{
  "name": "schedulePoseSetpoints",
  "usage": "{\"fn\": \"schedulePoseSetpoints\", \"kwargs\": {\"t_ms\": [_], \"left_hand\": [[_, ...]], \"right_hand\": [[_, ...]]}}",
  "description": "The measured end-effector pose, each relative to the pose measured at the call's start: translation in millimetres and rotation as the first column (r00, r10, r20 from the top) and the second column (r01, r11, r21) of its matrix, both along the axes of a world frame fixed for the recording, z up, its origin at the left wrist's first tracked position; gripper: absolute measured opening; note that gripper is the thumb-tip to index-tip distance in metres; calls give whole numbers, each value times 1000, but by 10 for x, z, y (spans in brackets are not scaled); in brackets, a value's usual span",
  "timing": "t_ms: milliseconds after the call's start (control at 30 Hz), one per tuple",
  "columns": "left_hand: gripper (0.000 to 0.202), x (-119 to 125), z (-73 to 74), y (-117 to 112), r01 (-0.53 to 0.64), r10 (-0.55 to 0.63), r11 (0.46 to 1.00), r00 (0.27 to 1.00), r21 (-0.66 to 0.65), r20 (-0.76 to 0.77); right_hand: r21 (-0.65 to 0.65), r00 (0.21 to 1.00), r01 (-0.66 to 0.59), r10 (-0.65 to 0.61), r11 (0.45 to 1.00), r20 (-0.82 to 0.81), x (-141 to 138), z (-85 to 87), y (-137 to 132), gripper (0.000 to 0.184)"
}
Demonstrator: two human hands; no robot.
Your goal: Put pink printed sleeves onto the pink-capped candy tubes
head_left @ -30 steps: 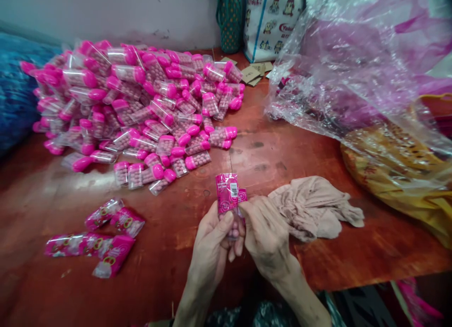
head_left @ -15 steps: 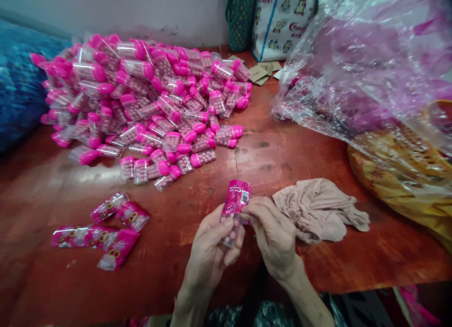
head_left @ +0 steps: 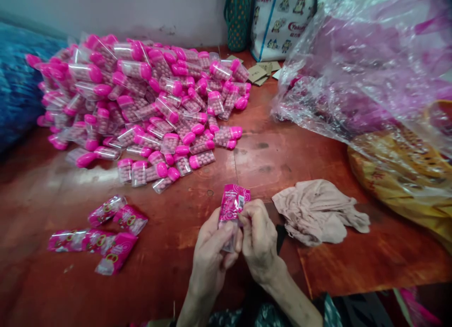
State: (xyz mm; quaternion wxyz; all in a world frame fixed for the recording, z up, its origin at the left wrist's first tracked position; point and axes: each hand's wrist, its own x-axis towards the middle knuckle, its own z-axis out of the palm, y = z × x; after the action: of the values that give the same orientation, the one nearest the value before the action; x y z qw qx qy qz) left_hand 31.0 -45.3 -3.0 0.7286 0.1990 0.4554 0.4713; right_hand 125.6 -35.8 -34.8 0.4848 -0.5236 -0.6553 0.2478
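Observation:
Both hands meet over the near edge of the red wooden table point(head_left: 275, 157). My left hand point(head_left: 212, 256) is closed around a small clear candy tube with a pink printed wrapper point(head_left: 231, 205) over its upper part. My right hand point(head_left: 259, 242) pinches the wrapper's right side with closed fingers. The tube's lower end, showing pink candies, is mostly hidden between my fingers. A few wrapped tubes point(head_left: 102, 232) lie to the left of my hands.
A big heap of unwrapped pink-capped candy tubes point(head_left: 141, 101) fills the far left of the table. A crumpled beige cloth point(head_left: 318, 211) lies right of my hands. Clear plastic bags over pink stock point(head_left: 367, 68) and a yellow bag point(head_left: 406, 176) crowd the right. Bags stand against the wall.
The hands have drawn slightly nearer to me with the tube, and the right fingers have shifted along the wrapper. Everything else lies where it was.

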Motion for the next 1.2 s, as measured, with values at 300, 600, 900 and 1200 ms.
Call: {"fn": "schedulePoseSetpoints", "kwargs": {"t_ms": [300,600,900,1200], "left_hand": [[8,42,-52,-55,-59,59,998,994,8,-91],[7,81,-73,-8,-90,91,991,996,101,-8],[4,125,-35,-53,-133,129,990,988,44,87],[11,121,-95,3,-148,140,989,974,30,179]], "right_hand": [[-17,980,42,-44,999,-192,-76,-59,-33,16],[-30,933,72,-78,997,-350,9,77,-43,18],[-56,904,45,-64,997,-422,-15,123,-52,15],[-79,921,21,-50,997,-386,9,40,15,12]]}}
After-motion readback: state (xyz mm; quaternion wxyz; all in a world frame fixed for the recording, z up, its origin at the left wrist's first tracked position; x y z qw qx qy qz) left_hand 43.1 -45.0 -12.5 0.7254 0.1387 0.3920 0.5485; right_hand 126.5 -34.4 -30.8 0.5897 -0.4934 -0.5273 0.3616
